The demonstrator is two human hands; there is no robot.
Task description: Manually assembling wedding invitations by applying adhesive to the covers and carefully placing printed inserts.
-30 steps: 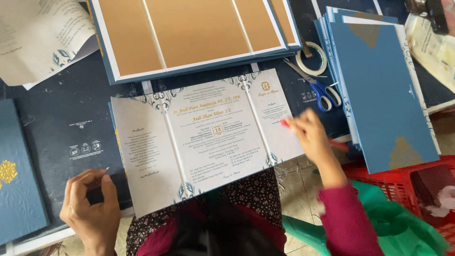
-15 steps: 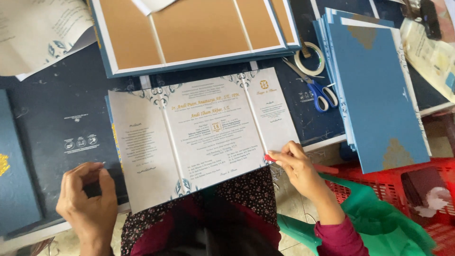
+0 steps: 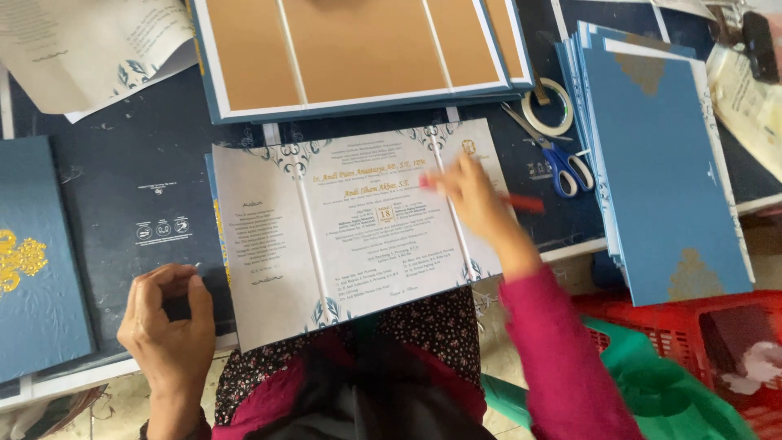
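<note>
The printed card (image 3: 350, 228) lies opened flat at centre frame on the dark surface (image 3: 122, 163). The right hand (image 3: 472, 195), fingers closed on a red tool (image 3: 521, 204), presses its right crease. The left hand (image 3: 167, 326) rests curled, holding nothing, lower left. Creasing seems underway; finishing needs steady pressure along the fold.

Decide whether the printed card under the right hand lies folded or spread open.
Spread open: the printed card lies flat, three panels showing between two creases.

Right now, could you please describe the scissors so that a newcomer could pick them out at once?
Start at the dark table and find the tall stack of blue cards on its right side. Just left of that stack, beside a ring of clear tape, lie the scissors, the only thing there with metal blades and bright blue handles.
</note>
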